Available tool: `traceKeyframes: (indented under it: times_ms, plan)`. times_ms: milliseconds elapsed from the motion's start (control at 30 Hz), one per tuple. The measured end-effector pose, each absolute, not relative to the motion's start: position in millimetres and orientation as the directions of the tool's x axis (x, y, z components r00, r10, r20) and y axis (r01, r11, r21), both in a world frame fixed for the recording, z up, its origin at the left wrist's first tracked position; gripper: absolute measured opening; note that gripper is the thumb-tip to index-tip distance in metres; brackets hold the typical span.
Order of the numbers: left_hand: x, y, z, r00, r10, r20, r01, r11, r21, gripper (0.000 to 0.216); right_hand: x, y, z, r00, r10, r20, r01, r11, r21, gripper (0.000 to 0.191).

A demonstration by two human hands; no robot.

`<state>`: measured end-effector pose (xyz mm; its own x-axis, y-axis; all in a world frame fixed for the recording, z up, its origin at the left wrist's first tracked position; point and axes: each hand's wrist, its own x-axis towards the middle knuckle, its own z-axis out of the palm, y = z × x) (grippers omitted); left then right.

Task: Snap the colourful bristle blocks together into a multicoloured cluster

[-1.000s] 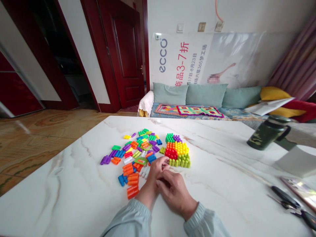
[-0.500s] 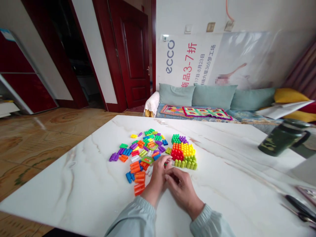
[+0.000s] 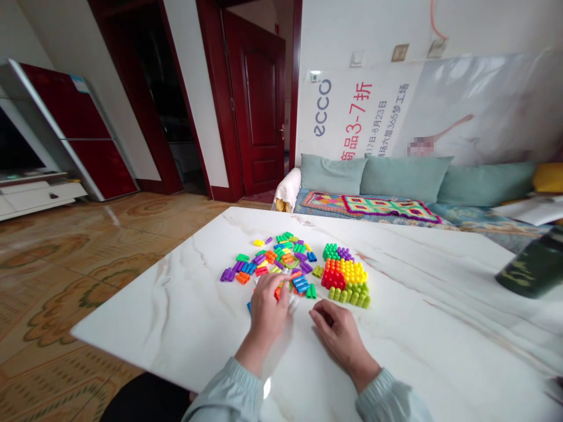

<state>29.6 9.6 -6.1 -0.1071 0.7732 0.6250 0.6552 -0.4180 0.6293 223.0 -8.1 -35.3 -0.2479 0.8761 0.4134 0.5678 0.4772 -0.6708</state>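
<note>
Loose plastic building pieces (image 3: 272,262) in several colours lie scattered on the white marble table (image 3: 417,305). Right of them sits a flat assembled block (image 3: 345,275) of green, purple, orange, yellow and red pieces. My left hand (image 3: 269,308) lies palm down over the near edge of the loose pile, blurred by motion, its fingertips at an orange piece; it hides a few pieces. My right hand (image 3: 338,334) rests on the table just in front of the assembled block with its fingers curled under; anything inside them is hidden. A green piece (image 3: 311,291) and a blue piece (image 3: 301,284) lie between the hands.
A dark camouflage mug (image 3: 530,268) lies at the table's right side. The near-left table edge (image 3: 132,357) drops to a patterned floor. Behind the table stand a sofa (image 3: 396,187) with teal cushions, a red door (image 3: 259,105) and a red cabinet (image 3: 74,129).
The hands were pressed together in front of the block; now they are apart, the left moved onto the loose pile. The view has swung left, pushing the mug toward the right edge.
</note>
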Motion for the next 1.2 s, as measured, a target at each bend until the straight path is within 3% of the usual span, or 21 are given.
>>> traceKeyframes:
  times_ms: [133,267,433,633,867,1033,1200]
  plan:
    - [-16,28,-20,-0.086,0.808,0.583,0.758,-0.326,0.564,0.02,212,-12,-32,-0.302,0.82,0.486,0.598,0.56,-0.573,0.013]
    - [-28,40,-41,-0.018,0.827,0.563,0.763,-0.353,0.542,0.024,184,-17,-26,-0.429,0.729,0.533,0.626,0.665,-0.407,0.03]
    - [-23,40,-47,-0.043,0.843,0.536,0.769,-0.314,0.556,0.026,159,-14,-26,-0.414,0.781,0.467,0.755,0.581,-0.302,0.034]
    - [-26,40,-47,-0.178,0.855,0.487,0.718,-0.226,0.658,0.021,164,-18,-32,-0.352,0.798,0.489,0.777,0.54,-0.322,0.026]
    - [-25,40,-48,-0.211,0.865,0.455,0.683,-0.202,0.702,0.016,164,-18,-39,-0.235,0.802,0.55,0.804,0.478,-0.353,0.022]
    - [-25,39,-47,-0.227,0.869,0.44,0.654,-0.199,0.73,0.016,174,-16,-44,-0.083,0.843,0.532,0.813,0.366,-0.453,0.026]
    - [-26,41,-49,-0.266,0.868,0.42,0.612,-0.185,0.769,0.022,189,-24,-44,0.107,0.89,0.442,0.704,0.246,-0.666,0.025]
